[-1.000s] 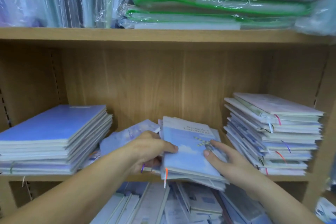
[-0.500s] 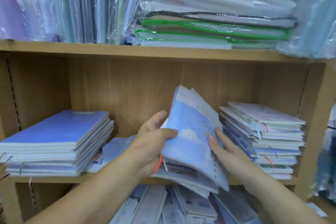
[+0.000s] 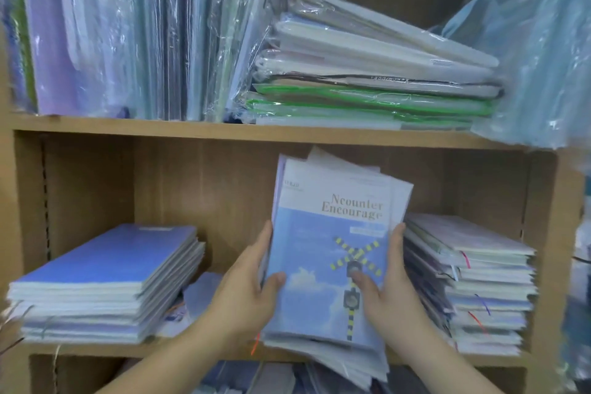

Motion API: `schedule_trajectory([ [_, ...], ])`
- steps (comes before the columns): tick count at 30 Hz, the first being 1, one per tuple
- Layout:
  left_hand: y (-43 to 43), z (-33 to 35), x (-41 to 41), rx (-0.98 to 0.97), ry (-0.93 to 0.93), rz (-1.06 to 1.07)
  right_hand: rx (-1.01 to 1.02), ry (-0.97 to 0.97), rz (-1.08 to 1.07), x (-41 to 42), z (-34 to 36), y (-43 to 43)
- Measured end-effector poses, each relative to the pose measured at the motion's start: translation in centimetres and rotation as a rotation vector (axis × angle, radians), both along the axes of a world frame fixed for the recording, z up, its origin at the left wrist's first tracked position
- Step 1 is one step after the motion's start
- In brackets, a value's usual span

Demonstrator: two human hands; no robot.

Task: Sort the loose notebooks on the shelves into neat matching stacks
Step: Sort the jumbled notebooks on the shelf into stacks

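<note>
**Two hands hold a bundle of notebooks upright at the middle shelf**

Both hands are closed around one bundle of notebooks [image 3: 335,265], stood almost upright in the middle of the wooden shelf [image 3: 224,133] unit. The left hand [image 3: 246,294] grips the bundle's left edge, thumb across the front cover. The right hand [image 3: 387,288] grips the right edge, thumb pressed on the cover near the printed crossing sign. The front cover is sky blue with clouds and the words "Ncounter Encourage"; several more notebooks fan out behind it, too overlapped to count.

Two flat stacks lie on the same shelf. The blue stack [image 3: 102,281] sits at the left, with neat edges. The mixed stack [image 3: 473,288] sits at the right, just beside the right hand, with uneven edges and coloured ribbon markers hanging out. Between the blue stack and the left hand, a few loose notebooks [image 3: 198,294] lie flat, partly hidden by the left forearm.

On the upper shelf stand plastic-wrapped packs [image 3: 128,32] at the left, one flat pile of wrapped packs [image 3: 367,80] with green edges in the middle, and a pale blue plastic bag [image 3: 537,51] at the right, cut off by the frame.

Below the middle shelf more notebooks show, blurred and mostly covered by the arms.
</note>
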State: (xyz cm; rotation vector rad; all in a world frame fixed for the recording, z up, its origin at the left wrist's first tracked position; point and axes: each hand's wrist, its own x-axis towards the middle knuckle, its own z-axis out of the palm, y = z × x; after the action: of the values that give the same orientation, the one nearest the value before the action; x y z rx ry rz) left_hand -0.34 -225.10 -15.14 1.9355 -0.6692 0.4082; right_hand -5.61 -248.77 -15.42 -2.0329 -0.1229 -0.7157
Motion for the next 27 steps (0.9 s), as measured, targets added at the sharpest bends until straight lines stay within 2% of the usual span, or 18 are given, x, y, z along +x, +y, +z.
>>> schedule_trajectory([
  [4, 0.2, -1.6, 0.4, 0.076, -0.067, 0.007, 0.017, 0.041, -0.111, 0.3, -1.2, 0.0],
  [9, -0.4, -4.5, 0.5, 0.141, -0.033, 0.019, 0.100, 0.067, -0.007, 1.7, -3.5, -0.7],
  [14, 0.3, -4.1, 1.2, 0.060, 0.050, -0.037, -0.037, 0.047, 0.025, 1.0, -2.1, 0.1],
  [21, 4.5, -1.2, -2.2, -0.068, 0.044, -0.107, 0.001, 0.074, 0.026, -0.7, -0.8, 3.1],
  [27, 11.8, 1.5, -5.4, -0.131, 0.072, 0.077, 0.054, 0.061, 0.134, 0.4, 0.1, 9.9],
])
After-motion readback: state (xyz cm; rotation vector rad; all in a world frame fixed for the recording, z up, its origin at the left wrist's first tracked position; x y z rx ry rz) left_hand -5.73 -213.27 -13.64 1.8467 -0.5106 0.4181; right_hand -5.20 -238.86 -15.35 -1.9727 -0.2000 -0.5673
